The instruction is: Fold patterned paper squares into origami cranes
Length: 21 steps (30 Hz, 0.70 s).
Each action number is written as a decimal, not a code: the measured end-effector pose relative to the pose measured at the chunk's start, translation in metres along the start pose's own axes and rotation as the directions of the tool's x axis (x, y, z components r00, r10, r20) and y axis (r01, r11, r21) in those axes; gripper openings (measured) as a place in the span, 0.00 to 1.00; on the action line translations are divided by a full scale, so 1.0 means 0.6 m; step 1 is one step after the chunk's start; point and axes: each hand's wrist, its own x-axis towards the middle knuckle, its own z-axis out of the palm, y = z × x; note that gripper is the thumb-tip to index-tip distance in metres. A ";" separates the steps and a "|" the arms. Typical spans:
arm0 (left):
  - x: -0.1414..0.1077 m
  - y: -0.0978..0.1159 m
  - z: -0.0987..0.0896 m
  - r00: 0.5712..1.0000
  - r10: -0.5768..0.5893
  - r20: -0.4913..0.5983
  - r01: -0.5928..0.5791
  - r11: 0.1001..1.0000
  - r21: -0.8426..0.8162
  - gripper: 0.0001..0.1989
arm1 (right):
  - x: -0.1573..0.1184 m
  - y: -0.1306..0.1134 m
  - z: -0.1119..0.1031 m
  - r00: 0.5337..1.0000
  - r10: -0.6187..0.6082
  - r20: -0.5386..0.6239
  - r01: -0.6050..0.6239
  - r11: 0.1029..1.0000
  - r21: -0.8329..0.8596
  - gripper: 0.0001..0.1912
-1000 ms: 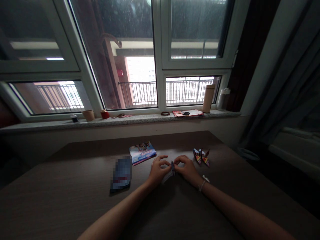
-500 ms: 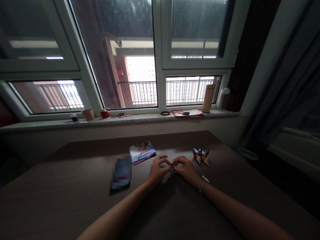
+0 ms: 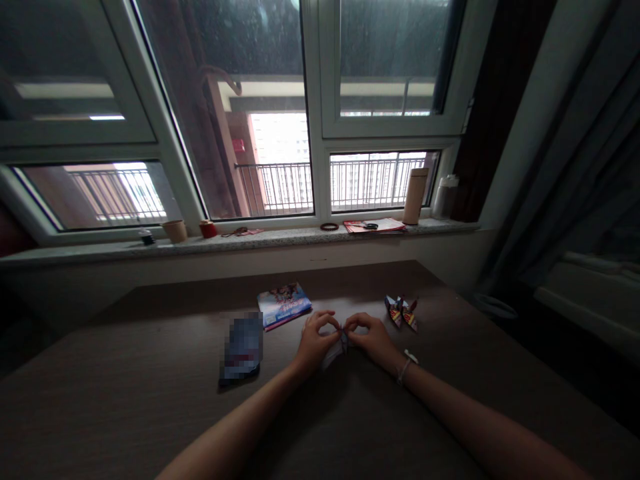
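Between my two hands is a small piece of folded paper [image 3: 345,340], pinched at its upper part. My left hand [image 3: 318,337] grips it from the left with thumb and forefinger. From the right, the thumb and fingers of my right hand [image 3: 369,335] close on the same paper. A bracelet circles my right wrist. Two folded paper figures [image 3: 401,313] with patterned, pointed shapes stand to the right of my right hand. Behind my left hand lies a colourful blue and pink booklet or stack of sheets [image 3: 284,305].
A pixelated dark flat object [image 3: 243,348] lies left of my left hand on the brown table [image 3: 150,360]. The windowsill [image 3: 280,237] holds a paper cup [image 3: 175,231], a red spool-like item [image 3: 208,229], papers with scissors [image 3: 370,226] and bottles [image 3: 415,195].
The folded paper between my fingers looks slightly more spread, with a paler part showing at lower left. Both hands stay in nearly the same place.
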 end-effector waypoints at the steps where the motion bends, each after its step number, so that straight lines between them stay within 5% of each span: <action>1: 0.000 -0.001 0.001 1.000 0.005 -0.003 -0.005 1.000 -0.005 0.04 | 0.000 -0.001 0.001 1.000 0.001 0.001 -0.001 1.000 0.003 0.05; 21: 0.001 -0.010 -0.010 0.992 0.116 0.052 -0.116 0.993 0.009 0.08 | 0.002 0.002 -0.010 0.998 0.055 -0.011 -0.055 0.998 -0.004 0.06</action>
